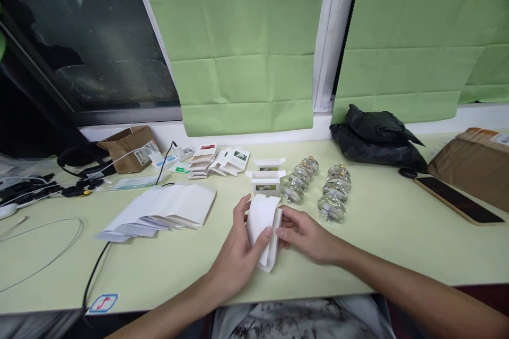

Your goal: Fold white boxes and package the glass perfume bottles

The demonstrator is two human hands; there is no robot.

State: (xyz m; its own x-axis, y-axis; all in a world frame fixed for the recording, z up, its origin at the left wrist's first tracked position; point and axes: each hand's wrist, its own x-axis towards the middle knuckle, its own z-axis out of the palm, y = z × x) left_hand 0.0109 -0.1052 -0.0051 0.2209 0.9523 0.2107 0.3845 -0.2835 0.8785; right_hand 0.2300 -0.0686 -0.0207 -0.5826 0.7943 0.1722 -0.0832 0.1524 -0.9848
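A small white cardboard box, partly folded with its flaps showing, is held upright near the table's front edge. My left hand grips it from the left, thumb across its front. On the right side, my right hand pinches a side flap or edge between thumb and fingers. Just beyond stand two open white boxes with small pictures on their fronts. To their right, two rows of clear glass ornaments with gold-coloured tops lie on the table; the second row of glass ornaments is nearer me.
White paper sheets are fanned out at left. Flattened small boxes, a brown carton and cables lie behind. At right are a black plastic bag, a phone and a large cardboard box.
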